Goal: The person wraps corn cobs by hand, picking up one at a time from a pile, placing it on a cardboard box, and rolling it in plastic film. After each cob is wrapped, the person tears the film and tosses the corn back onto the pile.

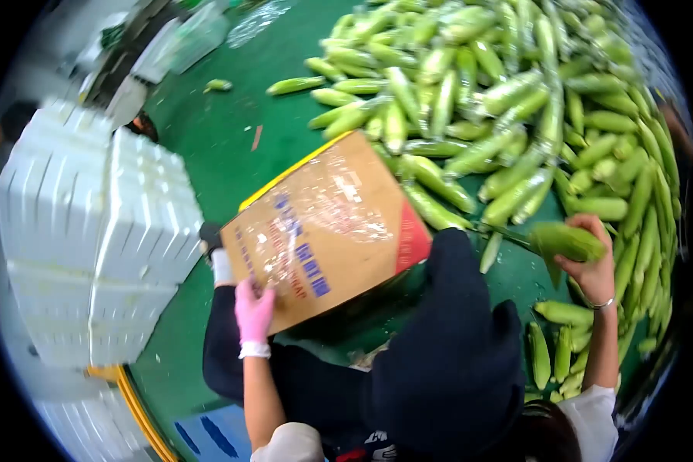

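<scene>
My left hand (254,314), in a pink glove, grips the near left edge of a brown cardboard box (316,231) with blue and red print and shiny clear film or tape on top. The box lies tilted in front of my legs, one end red. My bare right hand (593,266) is closed around an ear of corn (566,241) in its green husk, its stalk pointing left. Beside and below that hand lie several loose ears of corn (564,313). Part of the left fingers' grip is hidden by the box.
A large heap of corn (454,85), many ears in clear plastic, covers the far and right side of the green floor (208,131). White foam boxes (92,231) are stacked at left. A yellow rail (142,416) and a blue panel (215,435) sit at lower left.
</scene>
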### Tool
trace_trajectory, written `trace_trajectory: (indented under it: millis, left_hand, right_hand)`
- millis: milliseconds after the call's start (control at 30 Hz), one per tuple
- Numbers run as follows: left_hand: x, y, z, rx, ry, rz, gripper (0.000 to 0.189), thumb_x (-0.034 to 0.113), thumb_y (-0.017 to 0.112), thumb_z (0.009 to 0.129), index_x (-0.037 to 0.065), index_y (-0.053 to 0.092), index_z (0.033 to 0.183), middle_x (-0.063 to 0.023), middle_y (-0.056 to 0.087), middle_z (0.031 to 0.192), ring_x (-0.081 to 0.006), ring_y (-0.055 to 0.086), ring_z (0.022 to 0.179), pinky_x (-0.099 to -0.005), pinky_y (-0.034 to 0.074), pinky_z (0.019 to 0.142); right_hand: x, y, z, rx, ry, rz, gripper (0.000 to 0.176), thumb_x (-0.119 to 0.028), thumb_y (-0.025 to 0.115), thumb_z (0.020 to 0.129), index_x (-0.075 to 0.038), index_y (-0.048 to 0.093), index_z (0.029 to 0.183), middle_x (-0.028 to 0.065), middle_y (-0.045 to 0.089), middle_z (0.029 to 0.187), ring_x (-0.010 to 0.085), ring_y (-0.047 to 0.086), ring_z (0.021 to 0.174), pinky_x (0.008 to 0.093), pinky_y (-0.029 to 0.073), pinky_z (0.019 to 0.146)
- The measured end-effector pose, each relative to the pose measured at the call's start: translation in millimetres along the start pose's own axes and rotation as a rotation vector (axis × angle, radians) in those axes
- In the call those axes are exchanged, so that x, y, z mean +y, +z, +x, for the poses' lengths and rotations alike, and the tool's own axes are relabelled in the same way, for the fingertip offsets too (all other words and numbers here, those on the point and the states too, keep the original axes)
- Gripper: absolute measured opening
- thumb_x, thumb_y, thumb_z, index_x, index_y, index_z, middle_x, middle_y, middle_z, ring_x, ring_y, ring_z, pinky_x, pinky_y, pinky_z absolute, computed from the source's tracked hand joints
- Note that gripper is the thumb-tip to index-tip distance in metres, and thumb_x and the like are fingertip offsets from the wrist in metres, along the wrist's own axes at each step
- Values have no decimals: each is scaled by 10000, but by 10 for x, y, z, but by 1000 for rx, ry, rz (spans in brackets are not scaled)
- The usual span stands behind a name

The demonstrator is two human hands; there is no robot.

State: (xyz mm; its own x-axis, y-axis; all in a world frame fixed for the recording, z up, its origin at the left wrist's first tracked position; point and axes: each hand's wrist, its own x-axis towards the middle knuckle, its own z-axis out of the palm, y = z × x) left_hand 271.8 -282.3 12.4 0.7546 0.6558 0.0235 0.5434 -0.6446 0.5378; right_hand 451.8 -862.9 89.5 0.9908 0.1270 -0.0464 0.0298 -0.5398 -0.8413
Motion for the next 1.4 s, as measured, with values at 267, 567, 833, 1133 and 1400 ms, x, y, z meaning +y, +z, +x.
trace_trajectory:
  millis: [267,567,833,1133,1400]
  left_hand:
    - [510,-57,86,-286,-77,372,479,519,660,853,43,622,895,-181,679,891,-381,659,857,-444,511,768]
    - [251,-332,-90,-45,-496,-1587,215,161,557,942,90,490,751,-20,443,628,-155,470,545,-281,392,521]
    - [793,174,551,70,648,60,611,375,759,798,5,560,1243,-175,651,1100,-323,624,1022,-415,494,865]
    - [641,-20,649,-229,668,123,759,481,820,692,19,540,1224,-209,635,1040,-381,622,979,-434,505,851]
    - [706,-68,-66,-549,647,-47,666,484,771,773,24,572,1210,-206,649,1009,-374,645,937,-417,521,832]
  right_hand:
    - [-1490,2838,1079,-419,-151,1165,413,17,755,793,-23,594,1171,77,664,1093,178,635,1016,320,521,896]
    - [-1348,3535,1015,-757,236,856,365,-155,789,813,-20,631,1114,68,698,980,153,682,812,287,562,638]
    - [-1444,3338,1117,-804,199,549,458,-373,727,874,-2,622,1121,104,685,1046,179,666,898,305,549,758]
    - [-575,2735,1156,-119,-934,-380,192,-113,642,803,-44,649,982,135,617,913,329,620,813,384,514,690]
    - [-1073,2652,656,-519,-658,-2,270,-172,588,895,-37,669,1114,166,695,935,343,674,913,419,525,839]
